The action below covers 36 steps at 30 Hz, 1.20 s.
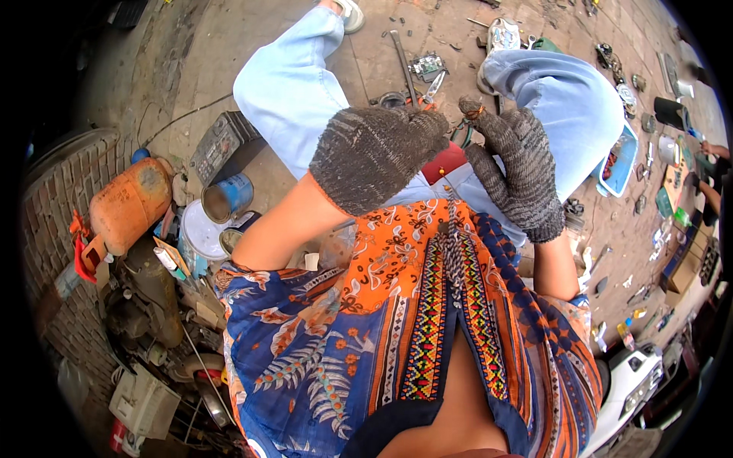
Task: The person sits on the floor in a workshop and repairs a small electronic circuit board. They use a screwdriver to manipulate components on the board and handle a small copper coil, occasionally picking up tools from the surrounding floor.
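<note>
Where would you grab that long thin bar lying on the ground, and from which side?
Probably around the middle of the long thin bar, coming from the left: its narrow shaft lies exposed there, while the circuit board sits close on its right and the orange-handled tool crowds its near end.

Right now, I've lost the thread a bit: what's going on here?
The gloved left hand and right hand are held close together. A small coppery piece shows at the right hand's fingertips; what the left hand grips, if anything, is hidden. On the ground ahead lie a circuit board and an orange-handled tool.
</note>
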Motion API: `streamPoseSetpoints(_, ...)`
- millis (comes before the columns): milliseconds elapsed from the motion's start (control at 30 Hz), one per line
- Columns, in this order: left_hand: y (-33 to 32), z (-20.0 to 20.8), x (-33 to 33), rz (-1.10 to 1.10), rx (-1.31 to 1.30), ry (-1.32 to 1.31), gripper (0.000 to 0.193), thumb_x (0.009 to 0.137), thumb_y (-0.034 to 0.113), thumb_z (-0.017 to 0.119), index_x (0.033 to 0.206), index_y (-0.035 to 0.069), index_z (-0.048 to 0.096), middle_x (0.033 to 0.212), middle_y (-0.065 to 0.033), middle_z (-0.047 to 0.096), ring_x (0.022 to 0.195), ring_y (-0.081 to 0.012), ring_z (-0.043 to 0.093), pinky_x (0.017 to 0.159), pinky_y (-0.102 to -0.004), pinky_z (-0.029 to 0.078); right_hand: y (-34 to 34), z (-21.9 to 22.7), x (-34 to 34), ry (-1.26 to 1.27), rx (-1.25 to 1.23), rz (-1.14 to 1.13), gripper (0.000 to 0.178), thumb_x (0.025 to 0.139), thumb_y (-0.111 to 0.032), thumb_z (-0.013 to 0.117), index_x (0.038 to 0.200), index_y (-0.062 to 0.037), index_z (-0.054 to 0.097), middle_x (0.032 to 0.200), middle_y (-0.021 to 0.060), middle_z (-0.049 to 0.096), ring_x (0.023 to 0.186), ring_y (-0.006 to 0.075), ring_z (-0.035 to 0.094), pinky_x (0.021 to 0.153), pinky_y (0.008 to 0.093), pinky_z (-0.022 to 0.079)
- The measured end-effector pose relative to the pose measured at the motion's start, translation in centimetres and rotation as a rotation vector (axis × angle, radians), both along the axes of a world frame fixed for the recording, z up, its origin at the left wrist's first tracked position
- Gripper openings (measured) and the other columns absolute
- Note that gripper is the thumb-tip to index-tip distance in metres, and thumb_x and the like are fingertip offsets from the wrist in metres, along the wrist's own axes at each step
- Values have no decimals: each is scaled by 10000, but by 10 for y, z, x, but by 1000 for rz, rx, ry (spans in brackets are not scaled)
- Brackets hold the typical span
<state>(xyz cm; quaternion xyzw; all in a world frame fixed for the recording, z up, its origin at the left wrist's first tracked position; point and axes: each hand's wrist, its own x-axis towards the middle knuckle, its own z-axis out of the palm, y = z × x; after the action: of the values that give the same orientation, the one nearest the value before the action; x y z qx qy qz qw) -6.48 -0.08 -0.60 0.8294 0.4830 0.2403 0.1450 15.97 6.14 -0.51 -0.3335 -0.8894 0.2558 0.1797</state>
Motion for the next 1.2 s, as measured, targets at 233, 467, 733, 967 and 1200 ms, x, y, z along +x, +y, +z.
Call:
streamPoseSetpoints(233, 13, 21, -20, -40, 75, 104, 282, 769, 124, 614, 1044, 157, 665, 972, -48, 661, 854, -230, 623, 719, -352, 491, -1, 2, 7, 205, -233, 49, 321, 762, -129, 689, 1074, -84, 625, 823, 92, 503, 781, 259, 519, 718, 366, 425)
streamPoseSetpoints(467, 31, -21, 1, -88, -283, -516, 274, 772, 79, 679, 1043, 36, 668, 1008, -102, 666, 839, -255, 648, 741, -329, 515, -17, -3, 10, 769, -855, -89, 404, 785, -28, 683, 1168, -56, 556, 876, 14, 499, 812, 119, 500, 733, 280, 459)
streamPoseSetpoints(733, -1, -24, 52, 116, -223, -594, 218, 894, 147, 529, 1036, 15, 628, 747, -97, 640, 650, -230, 634, 586, -327, 487, -31, -17, 8, 741, -767, -116, 434, 848, -49, 626, 1265, -35, 508, 1036, 56, 564, 905, 143, 533, 861, 309, 449)
streamPoseSetpoints(967, 0, -13, 41, 151, -288, -574, 225, 854, 175, 598, 1035, 47, 638, 809, -105, 655, 709, -218, 645, 630, -315, 495, -19, -19, 12, 685, -698, -174, 268, 848, -114, 634, 1094, -12, 608, 1016, 67, 597, 933, 173, 546, 867, 316, 431)
streamPoseSetpoints(1200, 4, -7, 15, -14, -41, -155, 273, 757, 122, 650, 1029, 129, 664, 781, -78, 665, 635, -246, 627, 563, -325, 485, -23, -34, 33, 570, -953, -192, 263, 889, -110, 560, 1116, 22, 576, 1121, 119, 619, 1105, 235, 550, 972, 353, 423)
